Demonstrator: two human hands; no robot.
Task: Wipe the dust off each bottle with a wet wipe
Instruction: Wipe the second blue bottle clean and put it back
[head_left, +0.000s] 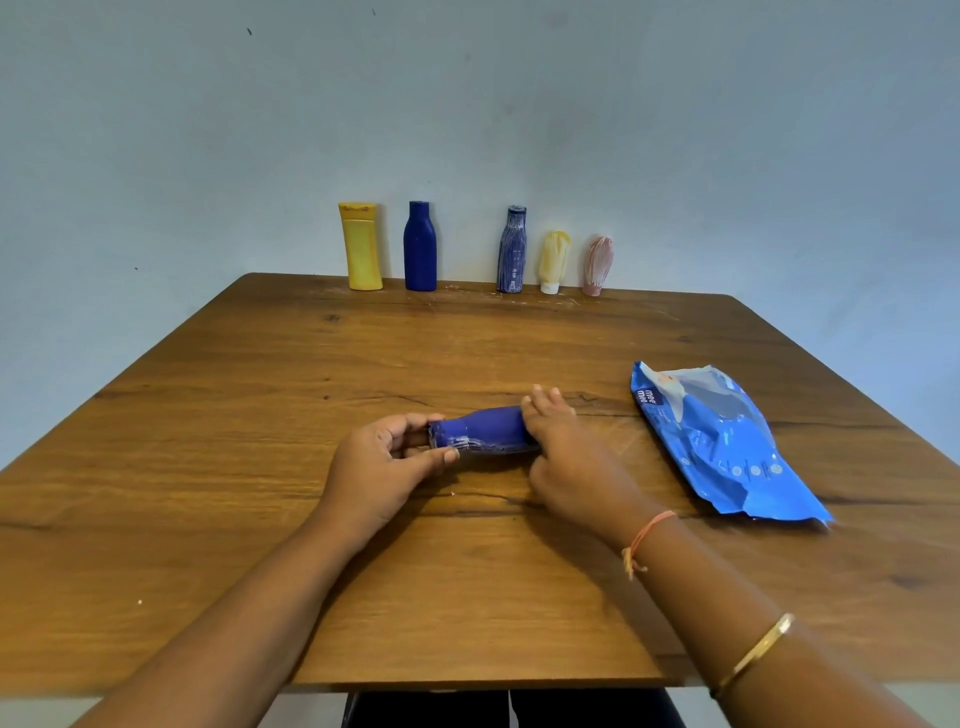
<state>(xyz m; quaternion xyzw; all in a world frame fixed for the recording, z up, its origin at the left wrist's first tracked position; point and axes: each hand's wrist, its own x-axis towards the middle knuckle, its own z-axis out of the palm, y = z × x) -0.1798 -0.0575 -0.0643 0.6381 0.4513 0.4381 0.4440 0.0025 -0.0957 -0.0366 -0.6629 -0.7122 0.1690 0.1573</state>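
A dark blue bottle (488, 428) lies on its side over the middle of the wooden table (234, 415), cap end to the left. White dust streaks show along its lower side near the neck. My left hand (379, 467) pinches the cap end between thumb and fingers. My right hand (566, 457) curls over the bottle's base end. No wipe shows; my right hand hides whatever is under it. Along the table's far edge stand a clean yellow bottle (360, 247), a clean blue bottle (420, 247), a dusty blue bottle (511, 250), a dusty yellow tube (553, 260) and a dusty pink tube (597, 265).
A blue pack of wet wipes (722, 441) lies flat on the table to the right of my right hand. The bottles in the row stand against a pale wall. White dust specks lie on the table in front of the dusty ones.
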